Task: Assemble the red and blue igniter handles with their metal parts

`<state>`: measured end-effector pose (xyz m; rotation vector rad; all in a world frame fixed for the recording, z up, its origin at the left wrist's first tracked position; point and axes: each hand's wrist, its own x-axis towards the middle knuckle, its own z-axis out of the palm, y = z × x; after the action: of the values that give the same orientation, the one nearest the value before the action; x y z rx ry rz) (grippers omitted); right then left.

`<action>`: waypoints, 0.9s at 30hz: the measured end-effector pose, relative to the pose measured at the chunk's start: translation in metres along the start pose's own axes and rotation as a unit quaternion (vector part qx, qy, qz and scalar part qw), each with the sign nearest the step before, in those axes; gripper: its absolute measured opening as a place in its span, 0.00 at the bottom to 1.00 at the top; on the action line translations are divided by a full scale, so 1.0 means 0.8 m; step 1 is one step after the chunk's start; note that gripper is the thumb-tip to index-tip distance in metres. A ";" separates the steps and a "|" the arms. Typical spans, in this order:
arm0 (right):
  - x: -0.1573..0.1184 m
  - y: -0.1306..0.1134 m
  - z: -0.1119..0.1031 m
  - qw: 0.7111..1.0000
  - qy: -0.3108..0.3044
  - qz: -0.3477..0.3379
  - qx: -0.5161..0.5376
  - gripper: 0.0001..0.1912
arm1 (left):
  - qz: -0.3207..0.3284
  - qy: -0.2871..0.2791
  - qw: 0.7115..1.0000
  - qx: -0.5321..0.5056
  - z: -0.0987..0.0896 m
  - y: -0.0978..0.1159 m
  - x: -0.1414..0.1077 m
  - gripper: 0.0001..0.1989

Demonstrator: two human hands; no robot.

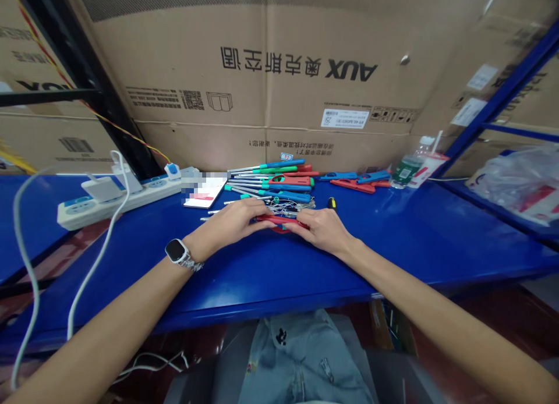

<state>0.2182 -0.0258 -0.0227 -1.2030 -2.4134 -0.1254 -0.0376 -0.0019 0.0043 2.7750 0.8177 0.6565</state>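
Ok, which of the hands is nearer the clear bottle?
Right: the right hand is left of the bottle and nearer the camera; the left hand is farther left.

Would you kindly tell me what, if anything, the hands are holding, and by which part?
A red plastic piece, held at both ends: the left hand pinches its left end, the right hand its right end.
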 end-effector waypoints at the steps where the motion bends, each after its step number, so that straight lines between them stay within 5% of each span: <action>1: 0.000 0.001 0.001 1.000 0.006 0.000 0.003 0.32 | 0.003 0.009 1.000 0.002 0.000 -0.001 0.000 0.16; 4: 0.000 0.002 0.003 0.999 0.027 0.012 0.026 0.32 | 0.002 0.056 0.998 0.022 -0.003 -0.001 0.001 0.16; 11: 0.002 -0.001 0.008 0.965 0.121 0.138 0.188 0.32 | -0.107 0.311 0.944 0.012 -0.002 0.020 -0.003 0.29; 15: 0.007 -0.018 0.010 0.927 0.135 0.192 0.292 0.33 | -0.210 0.201 0.921 -0.260 0.027 0.036 0.019 0.27; 21: 0.020 -0.043 0.016 0.852 0.145 0.251 0.436 0.36 | -0.230 0.261 0.787 -0.509 0.072 0.056 0.079 0.25; 24: 0.022 -0.047 0.023 0.853 0.166 0.239 0.433 0.37 | -0.237 0.280 0.757 -0.540 0.086 0.071 0.098 0.25; 27: 0.020 -0.044 0.026 0.883 0.161 0.212 0.388 0.39 | -0.224 0.296 0.770 -0.519 0.090 0.076 0.101 0.23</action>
<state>0.1753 -0.0298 -0.0306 -1.1453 -1.5879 0.6599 0.0850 -0.0112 -0.0125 1.3070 0.7949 1.3634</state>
